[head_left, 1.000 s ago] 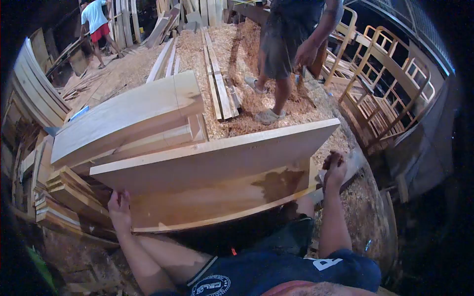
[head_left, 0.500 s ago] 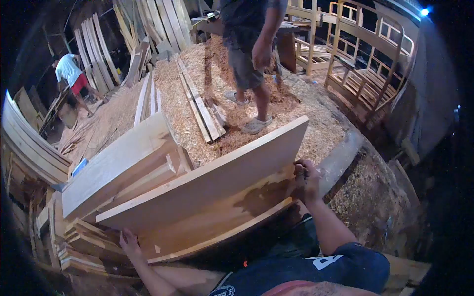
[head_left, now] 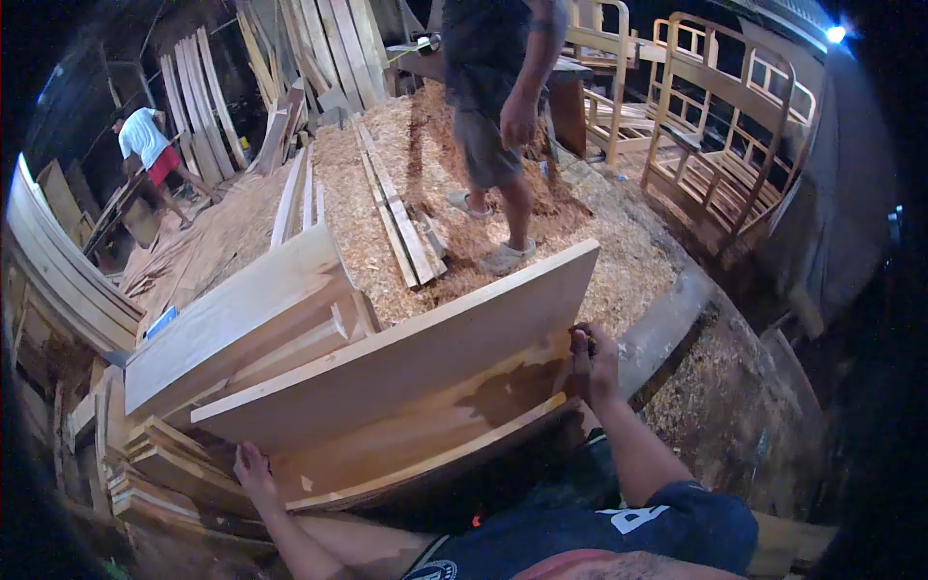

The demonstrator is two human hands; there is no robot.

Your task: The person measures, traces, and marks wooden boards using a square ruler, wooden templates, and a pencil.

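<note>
A long, pale wooden board (head_left: 406, 353) stands on edge and slants across the view, joined or set against a lower wooden panel (head_left: 387, 449) with a dark shadow on it. My left hand (head_left: 254, 468) is at the near left corner of these pieces, its fingers bent against the edge. At the right end, my right hand (head_left: 594, 360) has its fingers curled close to the panel's end; what lies within them is too small and dark to make out.
Another wooden panel assembly (head_left: 237, 319) lies behind, with stacked boards (head_left: 179, 469) at the left. Long strips (head_left: 396, 213) rest on wood shavings. A person (head_left: 488, 135) stands ahead; another person (head_left: 150, 145) bends at the far left. Wooden bed frames (head_left: 725, 116) stand at the right.
The view has turned, shifting the scene. My right hand has moved from beyond the board's right end in to the panel's end. My left hand remains at the left corner.
</note>
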